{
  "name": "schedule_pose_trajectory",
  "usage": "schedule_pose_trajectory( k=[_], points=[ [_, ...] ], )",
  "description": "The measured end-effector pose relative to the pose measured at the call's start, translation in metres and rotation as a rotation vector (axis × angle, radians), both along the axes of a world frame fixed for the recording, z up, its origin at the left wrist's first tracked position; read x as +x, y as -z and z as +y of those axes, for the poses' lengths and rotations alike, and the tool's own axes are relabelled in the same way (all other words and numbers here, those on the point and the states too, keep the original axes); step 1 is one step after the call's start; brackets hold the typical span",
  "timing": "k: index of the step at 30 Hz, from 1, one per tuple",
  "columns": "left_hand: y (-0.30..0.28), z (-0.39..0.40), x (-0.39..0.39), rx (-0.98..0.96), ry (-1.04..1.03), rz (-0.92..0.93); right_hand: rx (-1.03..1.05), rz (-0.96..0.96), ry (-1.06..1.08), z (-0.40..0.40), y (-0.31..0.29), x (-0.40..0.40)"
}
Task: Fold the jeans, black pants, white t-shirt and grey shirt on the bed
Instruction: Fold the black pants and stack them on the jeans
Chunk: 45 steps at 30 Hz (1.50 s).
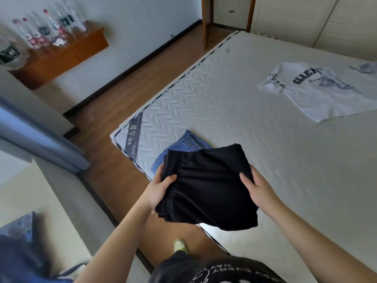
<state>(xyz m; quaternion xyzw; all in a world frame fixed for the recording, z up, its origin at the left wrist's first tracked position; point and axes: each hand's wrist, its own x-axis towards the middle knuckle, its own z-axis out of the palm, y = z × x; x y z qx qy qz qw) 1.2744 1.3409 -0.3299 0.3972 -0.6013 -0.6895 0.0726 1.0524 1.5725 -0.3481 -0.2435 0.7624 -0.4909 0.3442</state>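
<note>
Left grip: left hand (161,187) clamps the waistband side of the folded black pants (206,186), thumb on top, fingers hidden beneath the cloth
Right grip: right hand (257,189) clamps the opposite edge of the same bundle, thumb on top, fingers hidden beneath
Black pants: folded into a compact rectangle, elastic waistband showing on the left; carried over the near corner of the bed (275,160), whether any part rests on it cannot be told
Jeans: jeans (184,146) lie folded on the bed's near corner, just beyond and partly hidden by the black pants; elastic waistband visible
White t-shirt: white t-shirt (318,92) lies spread flat, front up, well apart from the hands toward the far right of the bed; not folded
Grey shirt: grey shirt (366,67) only partly in view at the right edge, beside the t-shirt collar; appears bunched, fold state cannot be confirmed
Progress: judged about half done; jeans folded, black pants folded and awaiting placement, likely onto the jeans; both shirts remain
T-shirt print: dark block letters read roughly "GLAEA", end cut off by folds; sleeve shows partial "E TO M"
Mattress label: grey label (133,137) at the corner carries Chinese characters, not legible
Wearer's top: inverted print, "EVERY DAY" partly readable
</note>
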Motion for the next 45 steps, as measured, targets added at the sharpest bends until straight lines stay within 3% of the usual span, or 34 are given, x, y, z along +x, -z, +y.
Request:
schedule_pose_trajectory(
  k=[15,22,31,45],
  points=[
    [-0.006,-0.163,0.111,0.064,-0.024,0.115,-0.132,-0.09,0.14,-0.163,-0.007,0.117],
    [-0.018,-0.213,0.124,0.142,0.007,0.102,-0.151,-0.118,0.177,-0.208,-0.006,0.124],
    [-0.01,-0.287,0.068,0.087,0.042,0.053,-0.189,-0.208,0.27,-0.272,0.012,0.095],
    [0.013,-0.384,-0.078,-0.071,0.365,-0.125,-0.072,-0.112,0.458,-0.32,0.023,0.039]
  ],
)
